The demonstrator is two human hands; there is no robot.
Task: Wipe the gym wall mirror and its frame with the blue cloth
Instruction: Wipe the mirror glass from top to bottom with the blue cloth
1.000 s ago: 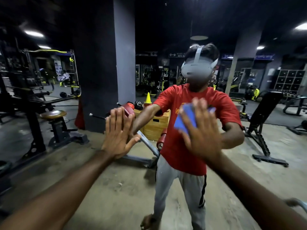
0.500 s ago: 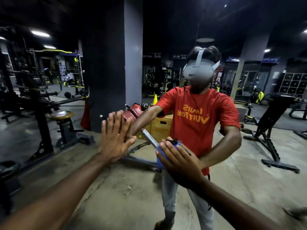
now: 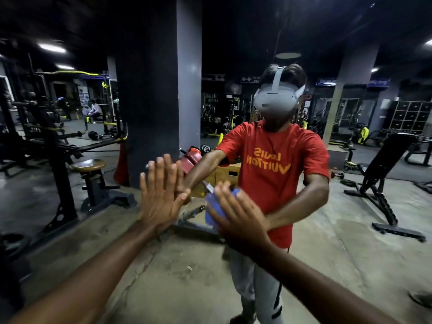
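Observation:
The wall mirror [image 3: 350, 242] fills the whole view, and its frame is out of sight. It reflects a person in a red shirt with a headset. My left hand [image 3: 161, 195] lies flat against the glass with its fingers spread upward, holding nothing. My right hand [image 3: 238, 220] presses the blue cloth [image 3: 214, 208] onto the glass just right of the left hand, at the waist height of the reflection. The hand covers most of the cloth; only its left part shows.
The mirror reflects a dark pillar [image 3: 161, 90], a round stool [image 3: 87, 166], a weight rack at left and an incline bench [image 3: 383, 174] at right, all behind me. The floor is bare concrete.
My right hand has swept the blue cloth down the glass from chest height of the reflection to waist height. My left hand stays flat on the mirror.

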